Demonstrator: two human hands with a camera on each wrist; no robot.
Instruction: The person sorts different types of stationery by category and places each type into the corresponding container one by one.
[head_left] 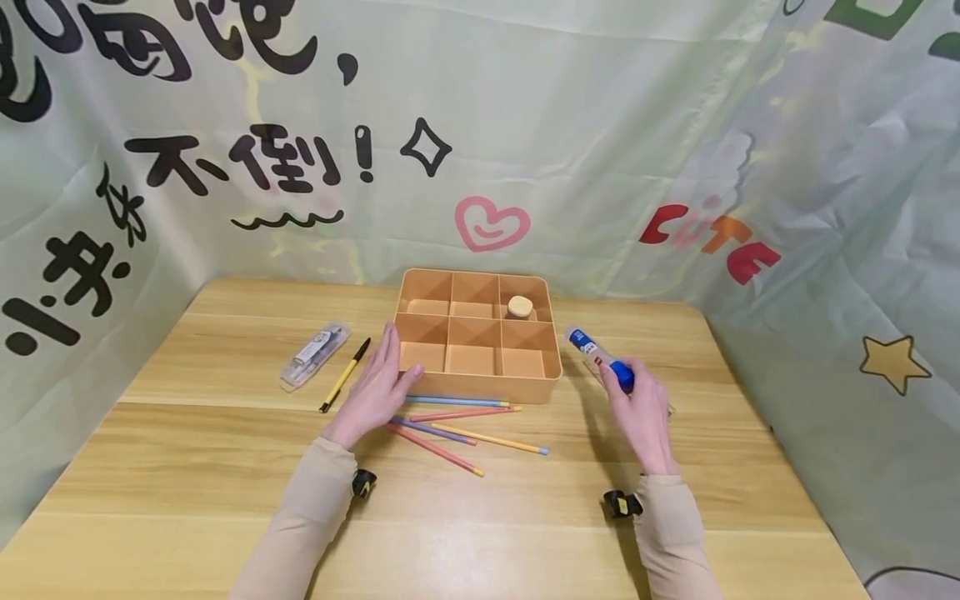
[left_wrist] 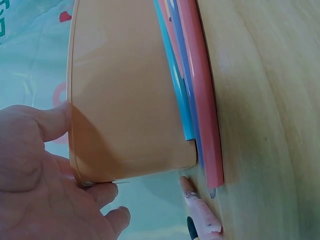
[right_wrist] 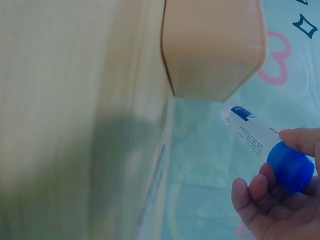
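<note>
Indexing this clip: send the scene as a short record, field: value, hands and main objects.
left hand: touches the left side of the organizer
right hand: grips the blue-capped tube, apart from the organizer
organizer: six compartments
contents: round beige object, back right compartment
in front: several colored pencils, loosely spread on the table
left side: yellow-and-black pen, clear case

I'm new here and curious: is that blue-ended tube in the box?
Out: the right hand holds the tube beside the box.
</note>
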